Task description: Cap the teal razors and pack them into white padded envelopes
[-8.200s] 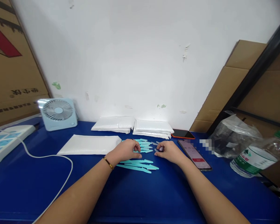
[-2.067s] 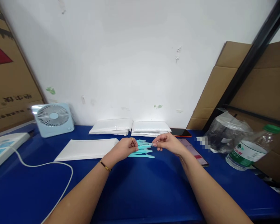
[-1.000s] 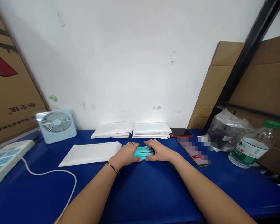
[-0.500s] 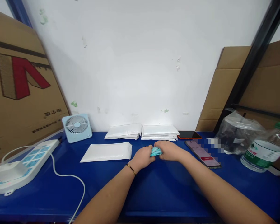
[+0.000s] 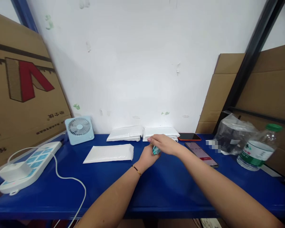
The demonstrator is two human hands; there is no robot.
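A small folded teal bundle [image 5: 156, 150], its exact kind hard to make out, sits between my two hands above the blue table. My left hand [image 5: 148, 156], with a ring and a thin dark bracelet at the wrist, is closed around it from the left. Over the top of the bundle lies my right hand [image 5: 163, 144], its fingers stretched out toward the left and covering part of it. Left of my hands a white padded envelope [image 5: 109, 153] rests flat. Behind them are two stacks of similar envelopes, a left stack [image 5: 125, 133] and a right stack [image 5: 161, 131].
A blue fan [image 5: 79, 129] and a white power strip [image 5: 35, 166] with a trailing cable stand on the left. On the right are an orange-edged phone [image 5: 189, 136], a lit phone [image 5: 200, 153], a bagged dark container [image 5: 232, 136] and a water bottle [image 5: 257, 152]. Cardboard flanks both sides.
My right hand has shifted from gripping the bundle's right side to lying across its top. The bundle is tilted more upright and more covered. The whole view has shifted slightly.
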